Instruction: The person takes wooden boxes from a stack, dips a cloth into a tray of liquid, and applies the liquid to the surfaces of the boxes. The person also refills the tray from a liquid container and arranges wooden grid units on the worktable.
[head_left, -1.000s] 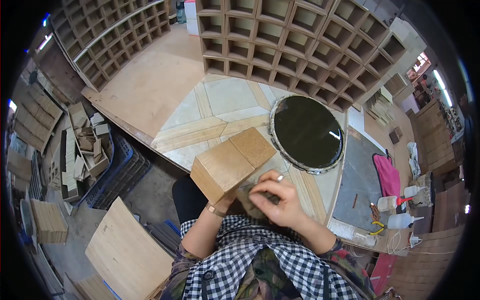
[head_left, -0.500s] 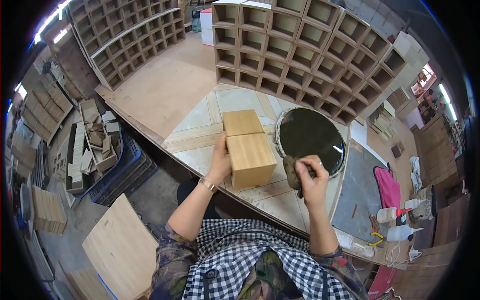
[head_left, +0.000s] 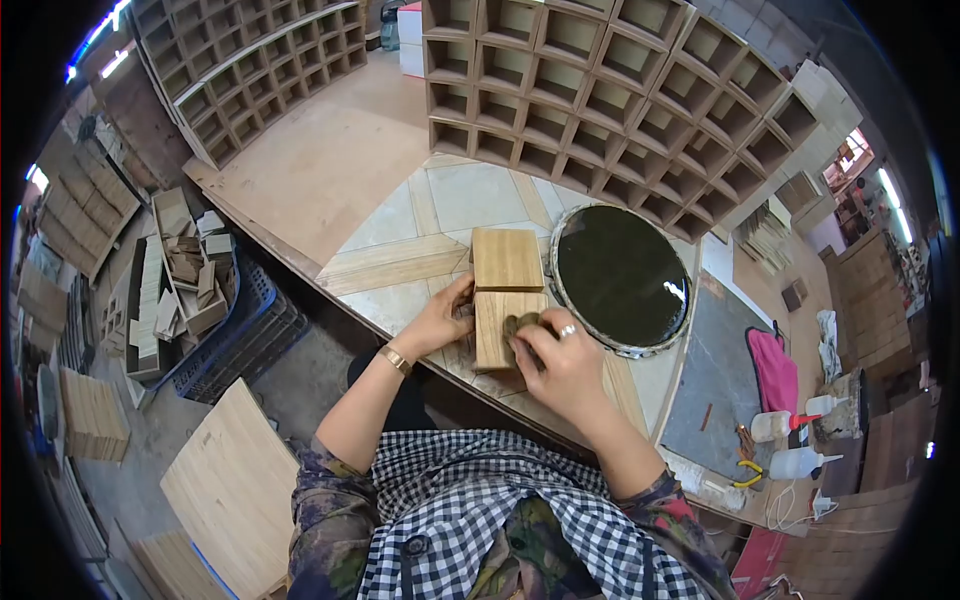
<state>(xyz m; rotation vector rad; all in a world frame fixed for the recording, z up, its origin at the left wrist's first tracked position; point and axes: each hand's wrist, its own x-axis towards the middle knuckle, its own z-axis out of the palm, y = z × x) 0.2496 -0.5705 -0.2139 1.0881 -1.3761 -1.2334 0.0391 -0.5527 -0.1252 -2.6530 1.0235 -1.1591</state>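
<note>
A yellowish wooden box point(head_left: 508, 260) stands on the worktable before me, with a dark seam dividing it into two parts. My left hand point(head_left: 440, 318) grips its left side, thumb and fingers against the wood. My right hand point(head_left: 562, 362) pinches a wadded dark olive rag point(head_left: 518, 324) and presses it onto the near part of the box. Just to the right is a wide round bucket point(head_left: 622, 278) of dark, shiny liquid with a crusted rim. Part of the rag is hidden by my fingers.
Stacked open wooden boxes point(head_left: 585, 95) line the table's back; another stack point(head_left: 270, 75) stands far left. Glue bottles point(head_left: 795, 462), yellow-handled pliers point(head_left: 748, 474) and a pink cloth point(head_left: 772, 368) lie at right. A blue crate point(head_left: 245, 340) with wood scraps sits left on the floor.
My right hand has moved left from beside the bucket, bringing the rag onto the box. The box has been turned and set differently under my left hand.
</note>
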